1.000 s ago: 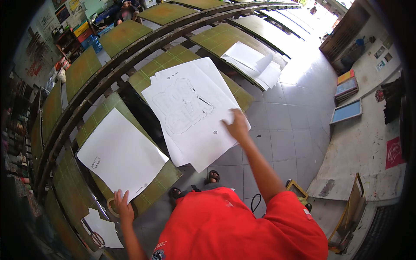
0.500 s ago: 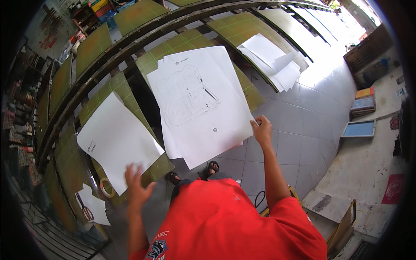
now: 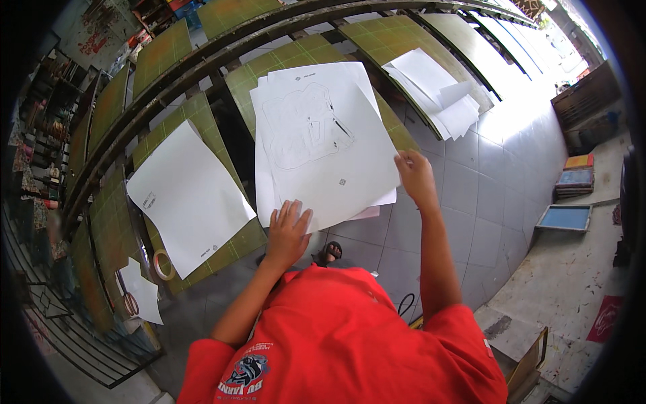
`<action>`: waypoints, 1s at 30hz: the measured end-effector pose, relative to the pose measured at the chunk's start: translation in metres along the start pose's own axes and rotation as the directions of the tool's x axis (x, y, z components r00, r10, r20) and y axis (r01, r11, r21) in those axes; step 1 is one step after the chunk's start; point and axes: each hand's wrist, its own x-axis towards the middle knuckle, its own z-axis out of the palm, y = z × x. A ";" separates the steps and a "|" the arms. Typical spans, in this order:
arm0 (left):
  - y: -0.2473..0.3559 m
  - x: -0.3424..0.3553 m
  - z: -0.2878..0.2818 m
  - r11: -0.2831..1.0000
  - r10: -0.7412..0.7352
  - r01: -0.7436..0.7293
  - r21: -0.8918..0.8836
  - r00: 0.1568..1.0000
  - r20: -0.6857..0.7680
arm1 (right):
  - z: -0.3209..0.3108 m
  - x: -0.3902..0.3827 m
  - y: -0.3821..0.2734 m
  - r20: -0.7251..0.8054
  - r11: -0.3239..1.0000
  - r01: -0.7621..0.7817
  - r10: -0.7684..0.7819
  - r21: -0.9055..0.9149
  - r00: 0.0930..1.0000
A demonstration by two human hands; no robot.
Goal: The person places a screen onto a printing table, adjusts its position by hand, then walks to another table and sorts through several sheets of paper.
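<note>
A stack of large white sheets (image 3: pixel 316 141), the top one printed with an outline drawing, lies on a green gridded board (image 3: pixel 296 67) and hangs over its near edge. My right hand (image 3: pixel 416 176) grips the stack's right edge. My left hand (image 3: pixel 288 232), fingers spread, touches the stack's near edge from below. A single white sheet (image 3: pixel 188 195) lies on the green board (image 3: pixel 202 114) to the left.
More green boards line a curved metal frame (image 3: pixel 202 67). Another pile of white sheets (image 3: pixel 434 94) lies on the board at the right. A tape roll (image 3: pixel 160 264) and scissors (image 3: pixel 128 303) sit at lower left. Framed screens (image 3: pixel 565 217) lie on the tiled floor at right.
My left hand left the single sheet at the left and swung right to the near edge of the printed stack. My right hand shifted to the stack's right edge.
</note>
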 end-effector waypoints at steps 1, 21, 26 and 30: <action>-0.002 0.000 -0.002 1.000 -0.013 0.012 -0.019 0.999 -0.036 | -0.001 0.008 -0.007 0.095 0.993 -0.058 0.048 0.105 0.994; -0.023 0.013 -0.068 0.623 -0.544 0.172 -0.763 0.796 -0.265 | -0.006 0.043 -0.245 0.216 0.645 0.452 -0.690 0.616 0.691; 0.021 0.031 -0.089 0.892 -0.273 0.052 -0.449 0.854 -0.444 | -0.029 0.003 -0.196 0.185 0.734 0.484 -0.622 0.477 0.761; 0.011 0.045 -0.085 0.981 -0.126 0.061 -0.184 0.922 -0.367 | -0.036 -0.023 -0.102 0.172 0.766 0.077 -0.239 0.638 0.955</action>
